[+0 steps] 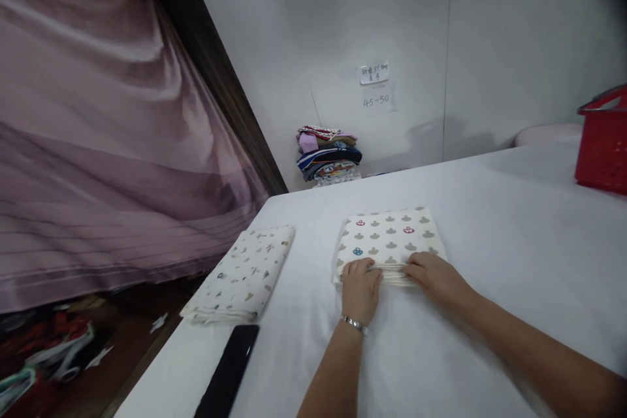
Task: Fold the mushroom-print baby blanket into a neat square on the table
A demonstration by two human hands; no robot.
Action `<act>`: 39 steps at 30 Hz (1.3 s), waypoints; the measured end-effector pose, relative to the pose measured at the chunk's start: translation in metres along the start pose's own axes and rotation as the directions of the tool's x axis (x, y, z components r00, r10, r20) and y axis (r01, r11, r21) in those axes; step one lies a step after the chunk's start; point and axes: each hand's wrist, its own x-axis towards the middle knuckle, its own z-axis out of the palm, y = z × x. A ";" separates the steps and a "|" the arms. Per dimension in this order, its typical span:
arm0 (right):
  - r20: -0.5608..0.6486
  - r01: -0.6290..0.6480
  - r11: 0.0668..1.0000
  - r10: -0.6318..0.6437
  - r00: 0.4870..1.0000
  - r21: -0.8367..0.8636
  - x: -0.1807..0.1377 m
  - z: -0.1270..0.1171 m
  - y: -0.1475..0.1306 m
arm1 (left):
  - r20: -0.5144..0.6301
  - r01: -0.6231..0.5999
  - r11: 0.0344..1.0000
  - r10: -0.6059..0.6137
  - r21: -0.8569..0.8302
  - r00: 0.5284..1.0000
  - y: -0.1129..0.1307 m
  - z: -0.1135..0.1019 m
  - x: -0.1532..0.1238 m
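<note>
A folded white cloth [390, 235] with grey shapes and a few red and blue motifs lies flat on the white-covered table [304, 353]. My left hand [361, 284], with a silver bracelet at the wrist, grips the near edge of this cloth at its left side. Further right along the same edge, my right hand [434, 276] pinches the stacked layers, its fingers closed on them. Several layers show between both hands. To the left lies another folded cloth [245, 273], white with small scattered prints, which neither hand touches.
A black phone-like object [229, 369] lies near the table's left edge. Folded fabrics [329, 155] are piled beyond the far edge by the wall. On the right stands a red basket [603, 147]. A pink curtain [108, 124] hangs at left, with clutter on the floor below.
</note>
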 end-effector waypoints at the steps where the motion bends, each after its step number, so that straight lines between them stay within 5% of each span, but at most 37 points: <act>1: 0.005 0.000 1.000 0.000 1.000 0.003 0.000 -0.001 0.000 | -0.007 0.003 1.000 -0.003 0.003 1.000 0.000 0.001 0.000; 9: 0.075 -0.186 0.958 0.174 0.982 0.216 0.000 -0.009 -0.004 | -0.004 0.017 1.000 -0.017 -0.007 1.000 0.000 0.002 -0.001; 21: 0.017 -0.021 1.000 0.021 1.000 -0.006 0.000 0.003 0.000 | 0.024 0.024 1.000 -0.024 0.002 0.999 0.000 0.003 -0.001; 39: 0.004 0.003 0.987 -0.004 1.000 0.163 -0.004 -0.012 -0.007 | 0.004 0.036 0.998 -0.036 -0.058 0.999 0.003 -0.002 -0.001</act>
